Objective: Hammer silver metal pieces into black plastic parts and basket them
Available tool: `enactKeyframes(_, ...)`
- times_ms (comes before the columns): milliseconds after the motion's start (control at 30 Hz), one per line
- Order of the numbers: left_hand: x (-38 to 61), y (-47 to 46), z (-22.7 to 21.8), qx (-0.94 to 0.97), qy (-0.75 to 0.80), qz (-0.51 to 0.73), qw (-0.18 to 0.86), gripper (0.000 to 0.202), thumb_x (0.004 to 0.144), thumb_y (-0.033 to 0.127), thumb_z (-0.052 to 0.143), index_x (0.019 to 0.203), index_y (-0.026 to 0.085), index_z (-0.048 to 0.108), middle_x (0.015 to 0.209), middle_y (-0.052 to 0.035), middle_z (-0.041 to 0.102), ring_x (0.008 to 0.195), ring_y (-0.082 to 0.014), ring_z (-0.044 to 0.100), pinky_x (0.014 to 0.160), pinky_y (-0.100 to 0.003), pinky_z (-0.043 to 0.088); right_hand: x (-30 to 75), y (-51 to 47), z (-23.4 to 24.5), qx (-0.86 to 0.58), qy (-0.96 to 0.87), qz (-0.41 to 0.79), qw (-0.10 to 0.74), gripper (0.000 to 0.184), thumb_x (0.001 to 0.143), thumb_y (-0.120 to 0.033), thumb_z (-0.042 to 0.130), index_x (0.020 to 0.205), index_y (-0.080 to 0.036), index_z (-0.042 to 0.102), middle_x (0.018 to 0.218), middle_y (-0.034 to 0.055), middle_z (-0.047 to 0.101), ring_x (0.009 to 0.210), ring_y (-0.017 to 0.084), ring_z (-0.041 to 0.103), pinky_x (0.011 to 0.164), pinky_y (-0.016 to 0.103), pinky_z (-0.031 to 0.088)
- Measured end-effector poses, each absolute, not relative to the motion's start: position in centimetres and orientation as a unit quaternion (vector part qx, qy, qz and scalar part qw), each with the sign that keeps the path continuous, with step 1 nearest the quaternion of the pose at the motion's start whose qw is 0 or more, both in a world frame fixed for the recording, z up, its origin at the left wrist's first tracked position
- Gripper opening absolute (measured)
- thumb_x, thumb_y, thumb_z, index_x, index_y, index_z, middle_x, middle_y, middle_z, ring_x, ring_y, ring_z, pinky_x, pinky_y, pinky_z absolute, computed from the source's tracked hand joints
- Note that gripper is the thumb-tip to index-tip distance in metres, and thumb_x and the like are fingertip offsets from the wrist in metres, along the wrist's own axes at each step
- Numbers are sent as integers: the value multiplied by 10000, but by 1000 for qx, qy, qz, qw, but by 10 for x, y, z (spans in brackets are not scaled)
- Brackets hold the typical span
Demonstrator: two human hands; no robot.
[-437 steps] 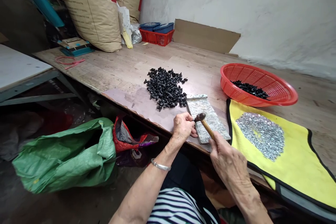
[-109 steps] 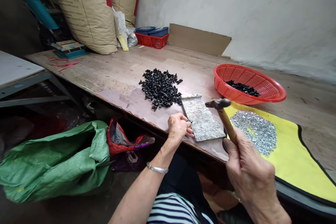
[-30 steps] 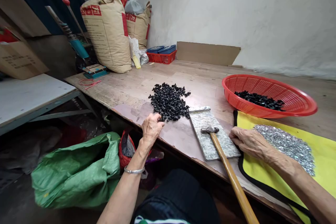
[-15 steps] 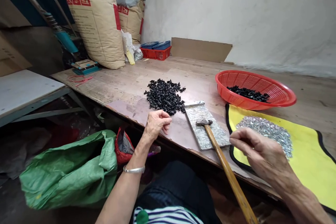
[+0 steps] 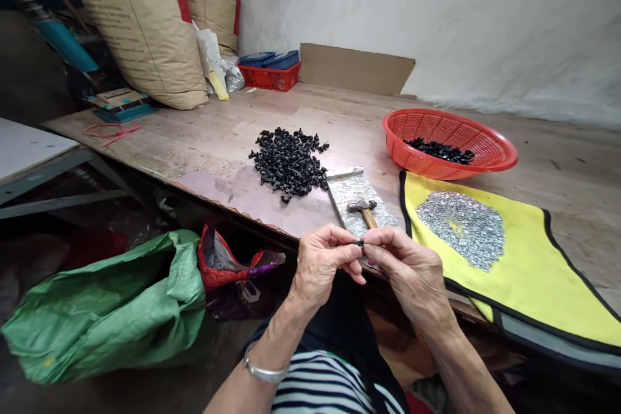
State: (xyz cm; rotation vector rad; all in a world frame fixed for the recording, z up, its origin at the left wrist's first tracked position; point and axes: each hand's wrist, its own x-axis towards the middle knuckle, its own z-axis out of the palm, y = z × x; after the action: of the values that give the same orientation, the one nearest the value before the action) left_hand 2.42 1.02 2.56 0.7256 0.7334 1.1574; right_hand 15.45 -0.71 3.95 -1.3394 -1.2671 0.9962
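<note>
My left hand (image 5: 315,268) pinches a small black plastic part (image 5: 359,244) between thumb and fingertips. Thumb and forefinger of my right hand (image 5: 412,272) are pressed together against that part's other side; whatever they hold is too small to make out. Just beyond the fingertips, a hammer (image 5: 363,207) rests its head on a worn metal slab (image 5: 341,186), its handle mostly hidden behind my right hand. A heap of similar black parts (image 5: 291,165) lies left of the slab. Tiny silvery metal pieces (image 5: 478,233) are spread on a yellow cloth (image 5: 538,278) to the right.
More black parts sit in a red plastic basket (image 5: 502,149) behind the cloth. Large paper sacks (image 5: 140,26), a red crate (image 5: 269,79) and a teal hand press (image 5: 68,45) stand farther back. A green sack (image 5: 111,310) lies below the table's front edge.
Both hands have come together in front of the slab, with the black part now visible between them. My right hand has left the edge of the silvery pieces. The view has shifted.
</note>
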Motion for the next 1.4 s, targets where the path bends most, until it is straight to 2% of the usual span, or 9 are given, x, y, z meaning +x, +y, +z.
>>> enactKeyframes(233, 30, 9, 21, 331, 356, 524, 699, 124, 625, 173, 693, 660, 119, 587, 467, 4, 594, 390, -122, 554, 401, -253, 513, 154, -3, 40, -562, -489, 454, 489, 142, 654, -288, 691, 688, -163, 632, 629, -7, 593, 565, 109, 535, 546, 234, 463)
enactKeyframes(567, 28, 9, 19, 368, 358, 528, 677, 86, 649, 182, 668, 650, 131, 599, 468, 9, 596, 406, -125, 566, 424, -247, 514, 159, 11, 43, -516, -356, 614, 479, 203, 506, -234, 777, 577, -134, 615, 497, 4, 590, 445, 107, 535, 463, 234, 430)
enactKeyframes(800, 29, 8, 17, 366, 358, 527, 679, 104, 642, 192, 674, 652, 125, 595, 455, 17, 592, 386, -118, 559, 411, -233, 503, 158, 11, 39, -527, -349, 594, 498, 193, 474, -193, 788, 552, -128, 624, 531, 13, 613, 449, 105, 539, 453, 231, 435)
enactKeyframes(1000, 28, 11, 19, 361, 384, 524, 669, 75, 629, 140, 663, 648, 116, 595, 463, 12, 602, 369, -101, 543, 384, -205, 487, 155, 14, 34, -532, -362, 569, 512, 171, 487, -180, 780, 557, -134, 630, 540, 10, 622, 438, 114, 552, 458, 241, 448)
enactKeyframes(1233, 28, 12, 18, 321, 333, 537, 706, 83, 642, 129, 649, 661, 104, 572, 498, -16, 622, 386, -118, 555, 365, -241, 509, 156, 11, 30, -518, -367, 593, 495, 197, 538, -230, 779, 613, -131, 626, 517, 23, 624, 440, 126, 562, 455, 241, 443)
enactKeyframes(1400, 30, 16, 16, 299, 329, 528, 724, 136, 629, 141, 677, 672, 98, 555, 527, -17, 617, 391, -114, 551, 380, -267, 526, 160, 12, 32, -543, -391, 569, 479, 250, 542, -295, 785, 636, -134, 618, 539, 17, 620, 471, 113, 555, 472, 227, 433)
